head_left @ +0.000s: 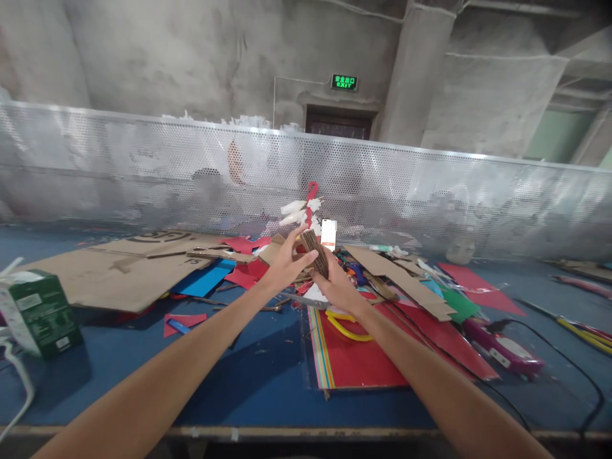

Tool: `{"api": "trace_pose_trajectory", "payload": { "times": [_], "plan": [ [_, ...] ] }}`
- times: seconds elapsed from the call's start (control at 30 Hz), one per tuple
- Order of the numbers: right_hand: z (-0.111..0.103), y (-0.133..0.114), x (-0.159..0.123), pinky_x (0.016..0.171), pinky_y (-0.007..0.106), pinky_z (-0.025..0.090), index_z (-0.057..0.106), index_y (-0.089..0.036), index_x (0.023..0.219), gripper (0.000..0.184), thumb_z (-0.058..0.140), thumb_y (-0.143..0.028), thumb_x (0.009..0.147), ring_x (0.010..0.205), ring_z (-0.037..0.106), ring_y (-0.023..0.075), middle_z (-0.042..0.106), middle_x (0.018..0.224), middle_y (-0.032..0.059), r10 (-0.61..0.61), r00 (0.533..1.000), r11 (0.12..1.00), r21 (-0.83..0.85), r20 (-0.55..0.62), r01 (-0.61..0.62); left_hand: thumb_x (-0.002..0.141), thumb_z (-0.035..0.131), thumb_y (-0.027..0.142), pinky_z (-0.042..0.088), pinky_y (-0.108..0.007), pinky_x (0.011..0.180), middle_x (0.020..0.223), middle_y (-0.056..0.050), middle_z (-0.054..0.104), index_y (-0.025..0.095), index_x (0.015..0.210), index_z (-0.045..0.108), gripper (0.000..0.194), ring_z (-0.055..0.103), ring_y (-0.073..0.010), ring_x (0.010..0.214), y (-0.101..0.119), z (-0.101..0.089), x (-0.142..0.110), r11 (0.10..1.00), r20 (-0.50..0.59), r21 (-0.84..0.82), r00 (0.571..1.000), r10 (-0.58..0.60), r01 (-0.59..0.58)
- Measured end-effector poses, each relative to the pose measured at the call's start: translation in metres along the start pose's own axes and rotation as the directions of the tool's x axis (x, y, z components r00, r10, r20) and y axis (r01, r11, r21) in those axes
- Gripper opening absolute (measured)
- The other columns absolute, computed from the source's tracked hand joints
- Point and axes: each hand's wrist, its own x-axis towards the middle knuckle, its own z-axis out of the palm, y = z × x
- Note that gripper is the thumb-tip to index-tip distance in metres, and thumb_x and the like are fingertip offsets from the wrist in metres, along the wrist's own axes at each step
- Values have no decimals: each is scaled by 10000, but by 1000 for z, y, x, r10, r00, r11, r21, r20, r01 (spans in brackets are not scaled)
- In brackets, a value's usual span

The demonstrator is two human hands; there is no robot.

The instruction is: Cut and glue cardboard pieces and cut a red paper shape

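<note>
Two hands, left [287,261] and right [337,287], seem closed around stacked cardboard [315,252], as I view it.

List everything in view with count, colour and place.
Cardboard piece: one, brown, between both hands
Cardboard sheets: several, brown, left and right
Scissors: one pair, yellow-handled, centre
Paper pack: one, mostly red, front right
Phone: one, white screen, back centre
Box: one, green, far left
Device: one, purple, right
Scraps: many, mixed, mid-table
Table: one, blue, beneath
Mesh screen: one, silver, behind table
Exit sign: one, green, upper wall
Left hand: one, bare, centre
Right hand: one, bare, centre
</note>
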Motion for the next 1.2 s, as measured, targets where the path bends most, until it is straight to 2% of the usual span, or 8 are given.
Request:
{"api": "trace_pose_trajectory", "payload": {
  "times": [0.1, 0.17, 0.23, 0.33, 0.5, 0.77, 1.03, 1.2],
  "plan": [
    [0, 2, -1, 1135, 541, 407, 288, -247, 1587, 686, 543, -236, 950, 1344, 518, 300, 491, 1518, 131, 16, 998, 999, -45, -57, -18, 888, 715, 453, 609, -419, 891, 1268, -105, 673, 300, 1512, 369, 730, 673, -271, 1147, -2, 1, 0, 998, 47, -46, 998, -41, 43],
    [0, 2, -2, 1127, 550, 410, 276, -257, 1593, 695, 548, -246, 953, 1344, 527, 310, 509, 1509, 126, 22, 999, 997, -77, -46, -25, 882, 721, 449, 617, -410, 867, 1231, -101, 688, 292, 1521, 352, 755, 689, -260, 1100, -2, 1, -1, 997, 48, -62, 997, -53, 55],
    [0, 1, -2, 1071, 551, 460, 258, -259, 1598, 699, 544, -259, 960, 1248, 602, 316, 569, 1441, 130, 40, 999, 994, -105, -31, -43, 867, 735, 453, 619, -398, 853, 1218, -102, 694, 274, 1501, 382, 747, 701, -256, 1066, 0, 1, -1, 998, 28, -43, 998, -48, 49],
    [-1, 0, -2, 936, 513, 552, 247, -253, 1595, 698, 546, -280, 965, 989, 701, 285, 652, 1294, 127, 85, 996, 987, -135, -8, -86, 843, 760, 463, 621, -378, 830, 1207, -101, 701, 244, 1439, 459, 702, 722, -254, 1014, 2, 1, -1, 999, -16, 7, 999, -47, 47],
    [-2, -1, -3, 759, 422, 613, 253, -251, 1583, 692, 555, -291, 961, 763, 705, 231, 677, 1196, 121, 117, 993, 982, -153, 15, -113, 844, 764, 444, 619, -369, 842, 1186, -85, 714, 247, 1425, 485, 674, 719, -252, 1032, -1, 1, -1, 999, -25, -3, 998, -51, 51],
    [-2, -4, -4, 733, 419, 619, 281, -272, 1577, 671, 554, -294, 965, 769, 703, 229, 666, 1210, 112, 101, 995, 987, -129, 16, -98, 835, 766, 436, 613, -406, 874, 1076, -69, 739, 230, 1400, 496, 659, 728, -254, 1010, -4, 2, -1, 998, -32, -31, 997, -64, 63],
    [-3, 0, -3, 743, 382, 610, 320, -265, 1577, 671, 590, -329, 966, 828, 695, 229, 672, 1183, 106, 131, 991, 990, -53, 21, -130, 873, 710, 465, 607, -410, 900, 1306, -123, 666, 226, 1396, 448, 632, 711, -264, 1080, -6, 2, 0, 995, -9, 61, 997, -74, 75],
    [-5, -8, -4, 607, 324, 601, 339, -273, 1562, 616, 528, -457, 1005, 741, 673, 188, 656, 1188, 97, 168, 983, 983, 65, 68, -172, 900, 681, 481, 588, -450, 949, 1255, -102, 689, 244, 1406, 453, 604, 695, -276, 1114, -6, -2, 0, 988, -13, 141, 998, -57, 59]
  ]
}}
